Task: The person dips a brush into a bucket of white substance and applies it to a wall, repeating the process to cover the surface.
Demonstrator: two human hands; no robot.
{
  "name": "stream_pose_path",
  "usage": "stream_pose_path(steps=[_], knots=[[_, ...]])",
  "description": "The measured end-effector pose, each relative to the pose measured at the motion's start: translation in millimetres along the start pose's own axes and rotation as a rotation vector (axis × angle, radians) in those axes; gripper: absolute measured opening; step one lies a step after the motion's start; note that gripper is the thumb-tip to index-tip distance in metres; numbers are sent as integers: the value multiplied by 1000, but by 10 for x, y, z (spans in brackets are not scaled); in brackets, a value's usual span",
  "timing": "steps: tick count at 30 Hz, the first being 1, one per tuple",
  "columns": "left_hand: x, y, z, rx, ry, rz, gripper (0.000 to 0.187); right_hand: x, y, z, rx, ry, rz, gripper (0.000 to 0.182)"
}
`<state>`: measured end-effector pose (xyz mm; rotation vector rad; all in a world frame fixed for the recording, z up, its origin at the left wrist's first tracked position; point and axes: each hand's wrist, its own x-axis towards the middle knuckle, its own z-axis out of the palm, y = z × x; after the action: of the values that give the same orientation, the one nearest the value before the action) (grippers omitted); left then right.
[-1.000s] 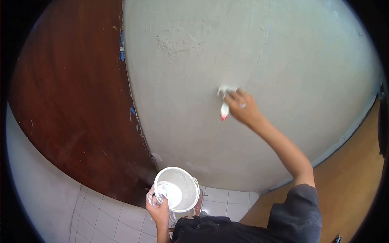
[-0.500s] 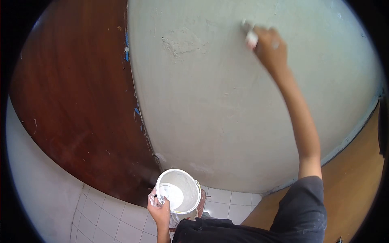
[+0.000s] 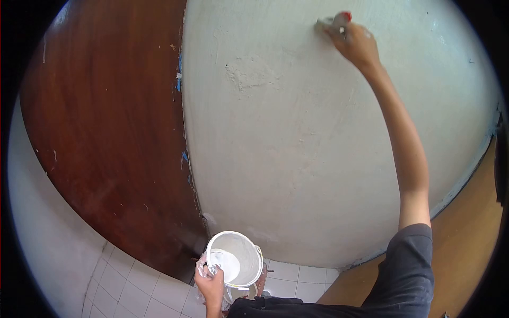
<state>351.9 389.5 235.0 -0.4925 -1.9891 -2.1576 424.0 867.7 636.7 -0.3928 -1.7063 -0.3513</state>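
My left hand (image 3: 211,283) grips the rim of a white plastic bucket (image 3: 249,259), with the thumb over the inside edge. White material smears the fingers. Inside the bucket, the bottom shows white. High on a pale grey-white wall (image 3: 254,159), my right hand (image 3: 356,46) is closed on a putty knife (image 3: 322,25) whose dull grey edge is at the wall. The handle has a red end pointing up, though blur and the fingers hide much of the tool. To the left of it is a rough patch of plaster (image 3: 252,73) on the wall.
A dark brown wooden panel (image 3: 106,116) borders the wall on the left, with blue scraps along the joint. Lower right stands a tan wooden surface (image 3: 403,270). White floor tiles (image 3: 159,289) lie below. Another container (image 3: 243,293) sits partly hidden under the bucket.
My right hand has shifted slightly up the wall and turned, so the handle's red end now points upward. The view has moved a little; my left hand still holds the bucket.
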Motion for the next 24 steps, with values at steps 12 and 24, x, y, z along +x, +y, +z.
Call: stream_pose_path(steps=[12, 24], knots=[[1, -160, -22, -10, 69, -7, 50, -1579, -1078, 911, 215, -331, -424, 21], [-45, -93, 71, -44, 139, -16, 49, 126, -506, 783, -141, 196, -314, 18]])
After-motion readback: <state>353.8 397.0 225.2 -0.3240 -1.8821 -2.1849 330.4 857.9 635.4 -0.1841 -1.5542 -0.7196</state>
